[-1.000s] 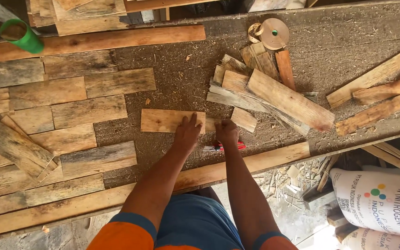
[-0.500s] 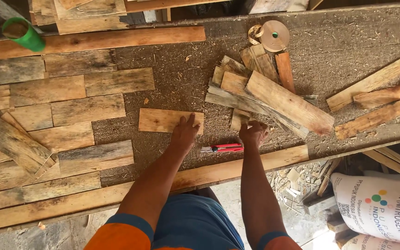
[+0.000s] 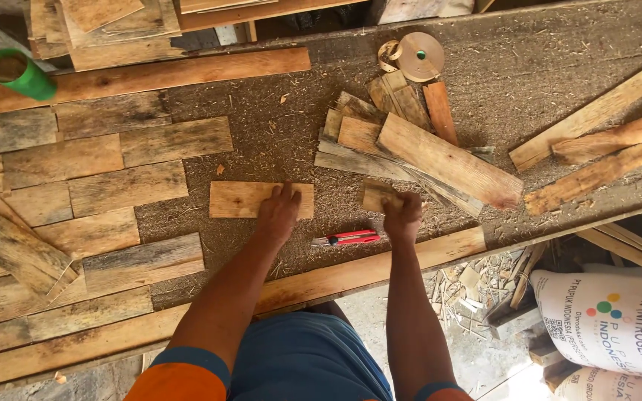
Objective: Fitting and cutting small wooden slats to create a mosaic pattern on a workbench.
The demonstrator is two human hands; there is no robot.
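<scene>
Since half a second ago the right hand [image 3: 403,217] has slid left from the edge of the heaped boards and now closes over a small wood block [image 3: 375,194], its fingers curled around the block's near end in a grip, which suggests the block is being picked out of the heap; the left hand [image 3: 278,214] has stayed where it was, lying flat with fingers spread and relaxed on the right end of a short pale plank [image 3: 243,200], pressing it down and holding nothing. That plank lies flat on the sawdust-covered bench [image 3: 261,126] in the middle of the view, its long axis running left to right, parallel to the bench's front edge, its left end pointing toward a patchwork of weathered boards [image 3: 98,171] laid side by side. The small block sits just right of the plank, apart from it, at the foot of a loose pile of boards [image 3: 425,148] that slant in different directions. A red utility knife [image 3: 349,238] lies on the bench between the two wrists, touched by neither hand. A green cup [image 3: 22,74] stands at the far left corner, a roll of tape [image 3: 419,56] beyond the pile, and printed white sacks [image 3: 611,327] rest on the floor at lower right
</scene>
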